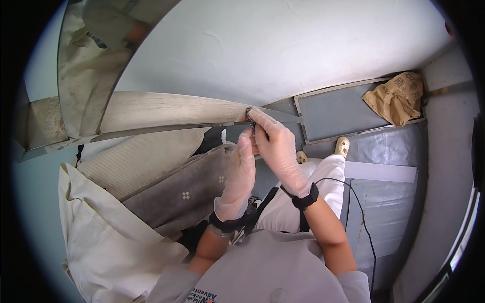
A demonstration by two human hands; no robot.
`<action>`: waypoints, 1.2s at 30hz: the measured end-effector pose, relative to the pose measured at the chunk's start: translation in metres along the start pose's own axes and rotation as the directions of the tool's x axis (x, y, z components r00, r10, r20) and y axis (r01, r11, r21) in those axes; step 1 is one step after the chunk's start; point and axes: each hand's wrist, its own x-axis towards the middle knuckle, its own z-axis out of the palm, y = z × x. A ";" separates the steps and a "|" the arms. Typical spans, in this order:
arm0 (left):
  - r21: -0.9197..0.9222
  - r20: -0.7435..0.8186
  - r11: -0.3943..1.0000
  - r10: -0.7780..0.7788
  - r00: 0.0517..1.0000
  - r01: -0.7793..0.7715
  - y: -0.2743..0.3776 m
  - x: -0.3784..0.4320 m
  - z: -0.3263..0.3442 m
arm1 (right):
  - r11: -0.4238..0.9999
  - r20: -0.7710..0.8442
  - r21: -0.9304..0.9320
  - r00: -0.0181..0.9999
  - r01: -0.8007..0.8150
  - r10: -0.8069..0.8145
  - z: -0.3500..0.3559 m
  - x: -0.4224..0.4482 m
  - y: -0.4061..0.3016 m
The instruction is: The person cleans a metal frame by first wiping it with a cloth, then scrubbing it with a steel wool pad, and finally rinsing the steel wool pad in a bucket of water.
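Observation:
Both my hands wear thin clear plastic gloves and dark wristbands. My right hand (278,149) pinches a small dark, curly scrubber (249,114), apparently of metal wire, at its fingertips. It sits against the narrowing right end of a long pale panel (170,110) with streaky dark marks. My left hand (240,170) is raised just below, its thumb upward. Its fingertips come close to the scrubber and partly pass behind my right hand, so contact there is unclear. A dull metal rail (159,129) runs along the panel's lower edge.
A reflective panel (96,60) rises at upper left. Below lie a beige textured cushion (147,163), a grey cloth (170,193) and a white cloth (102,242). A brown printed bag (398,98) rests on a framed grey board (341,110). A black cable (363,219) hangs at right.

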 end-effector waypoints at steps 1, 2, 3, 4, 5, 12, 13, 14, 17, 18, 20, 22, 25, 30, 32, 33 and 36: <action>0.051 0.115 0.996 -0.072 0.991 0.067 0.002 0.000 0.000 | 0.994 0.042 0.042 0.994 -0.103 0.102 -0.006 0.001 0.009; 0.071 0.084 0.993 -0.096 0.992 0.090 -0.003 -0.002 0.000 | 0.991 0.031 0.073 0.994 -0.111 0.109 -0.009 -0.002 0.019; 0.067 0.089 0.994 -0.097 0.991 0.091 -0.006 -0.003 0.000 | 0.988 0.022 0.096 0.993 -0.119 0.117 -0.015 -0.004 0.027; 0.093 0.064 0.994 -0.059 0.996 0.053 -0.009 -0.005 -0.001 | 0.980 -0.039 0.144 0.989 -0.139 0.146 -0.022 -0.004 0.034; 0.119 0.041 0.993 -0.021 0.999 0.016 -0.010 -0.005 -0.002 | 0.969 -0.098 0.192 0.979 -0.156 0.177 -0.031 -0.002 0.040; 0.170 0.036 0.985 0.000 0.999 -0.006 -0.017 -0.007 -0.009 | 0.932 -0.217 0.222 0.917 -0.287 0.334 -0.070 0.003 0.069; 0.186 0.032 0.982 0.010 0.999 -0.016 -0.018 -0.008 -0.008 | 0.911 -0.198 0.245 0.902 -0.333 0.383 -0.072 0.003 0.069; 0.184 0.037 0.983 0.009 0.999 -0.016 -0.019 -0.009 -0.008 | 0.912 -0.190 0.256 0.908 -0.321 0.373 -0.072 0.001 0.072; 0.194 0.032 0.981 0.002 0.999 -0.008 -0.022 -0.012 -0.007 | 0.915 -0.185 0.267 0.916 -0.303 0.357 -0.069 -0.004 0.075; 0.200 0.011 0.980 -0.004 1.000 0.002 -0.022 -0.013 -0.007 | 0.921 -0.196 0.265 0.919 -0.287 0.342 -0.069 -0.005 0.074; 0.200 -0.005 0.980 -0.012 1.000 0.013 -0.023 -0.014 -0.008 | 0.913 -0.200 0.273 0.911 -0.302 0.361 -0.068 -0.009 0.083; 0.222 -0.010 0.975 -0.026 1.000 0.028 -0.024 -0.014 -0.011 | 0.908 -0.199 0.276 0.905 -0.316 0.376 -0.070 -0.014 0.087; 0.236 -0.027 0.971 -0.034 0.999 0.039 -0.029 -0.016 -0.012 | 0.916 -0.195 0.208 0.903 -0.342 0.382 -0.076 -0.022 0.088; 0.232 0.013 0.972 -0.031 0.999 0.027 -0.032 -0.019 -0.001 | 0.904 -0.189 0.202 0.891 -0.377 0.413 -0.083 -0.041 0.096; 0.226 0.031 0.973 -0.051 0.998 0.043 -0.027 -0.019 0.005 | 0.916 -0.190 0.184 0.902 -0.356 0.388 -0.086 -0.044 0.085; 0.204 0.035 0.979 -0.033 0.999 0.025 -0.032 -0.021 0.004 | 0.926 -0.183 0.167 0.913 -0.337 0.366 -0.083 -0.046 0.080; 0.199 -0.016 0.980 0.017 1.000 -0.014 -0.033 -0.022 0.005 | 0.955 -0.167 0.180 0.949 -0.237 0.267 -0.085 -0.047 0.067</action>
